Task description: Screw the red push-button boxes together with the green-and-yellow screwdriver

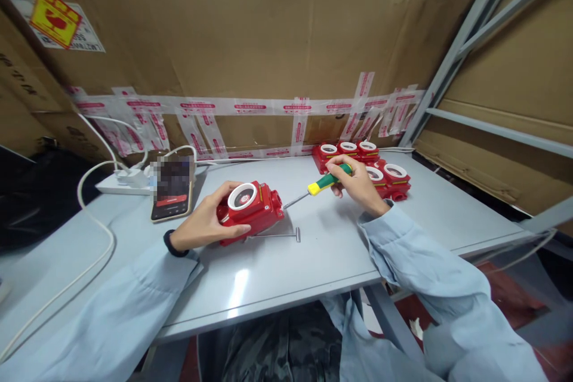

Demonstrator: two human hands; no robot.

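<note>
Left hand (203,222) grips red housing (250,210); right hand (356,182) holds screwdriver (320,185).

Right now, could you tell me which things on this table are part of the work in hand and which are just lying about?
In hand:
- red box with white ring, held by the left hand
- green-and-yellow screwdriver, held by the right hand, tip at the box's side
- metal T-shaped pin beside the box

Lying about:
- phone
- white power strip
- other red boxes

phone (171,190) left of housing (250,210)
</note>
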